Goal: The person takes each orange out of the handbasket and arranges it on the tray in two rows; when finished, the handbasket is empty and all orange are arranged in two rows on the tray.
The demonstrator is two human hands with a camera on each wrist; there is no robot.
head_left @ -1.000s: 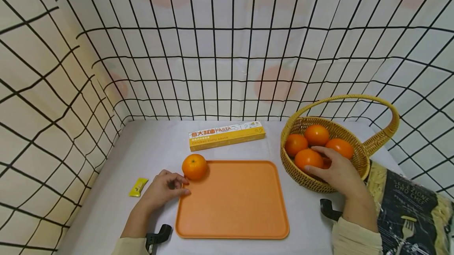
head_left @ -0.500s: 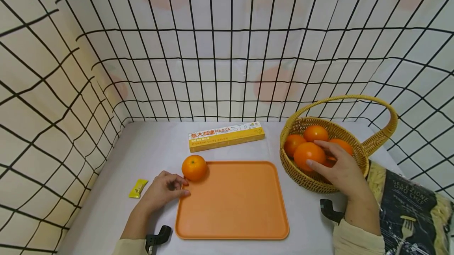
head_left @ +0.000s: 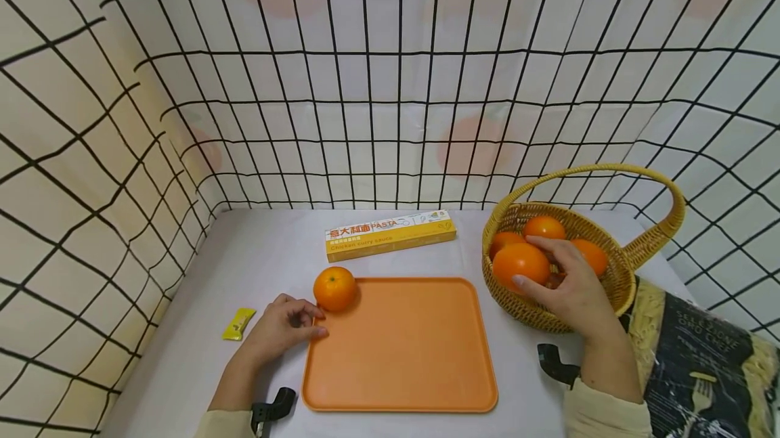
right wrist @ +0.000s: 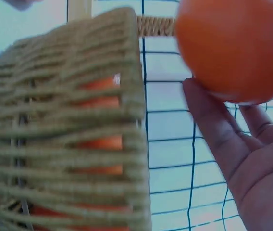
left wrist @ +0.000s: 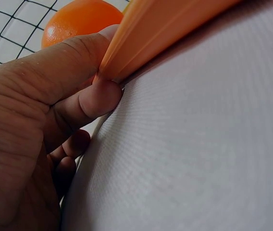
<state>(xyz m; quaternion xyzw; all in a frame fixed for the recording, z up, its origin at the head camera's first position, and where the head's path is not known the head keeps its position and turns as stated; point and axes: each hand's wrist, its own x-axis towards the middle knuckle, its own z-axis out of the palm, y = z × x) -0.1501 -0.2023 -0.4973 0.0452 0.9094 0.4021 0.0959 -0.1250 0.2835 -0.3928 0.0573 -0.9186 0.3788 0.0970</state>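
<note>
My right hand [head_left: 575, 292] grips an orange [head_left: 521, 267] over the wicker basket [head_left: 525, 308], where several more oranges lie. In the right wrist view the held orange [right wrist: 237, 48] is up past the basket's rim, with thumb and fingers against its skin. My left hand [head_left: 279, 330] pinches the left edge of an orange plastic tray [head_left: 402, 346]. The left wrist view has the thumb above that tray edge [left wrist: 141, 43] and a fingertip below it. Another orange [head_left: 335, 289] rests on the tray's far left corner, just beyond the left fingers.
A yellow pasta box [head_left: 390, 235] lies behind the tray. Left of the left hand is a small yellow packet [head_left: 238, 323]. A dark pasta bag [head_left: 701, 357] sits beside the right forearm. The basket's tall handle [head_left: 609, 167] arches over its opening. Black wire grid [head_left: 396, 99] surrounds the table.
The right hand has lifted the orange from among the others and shifted it slightly left toward the basket's near-left rim. The left hand and the tray stay put.
</note>
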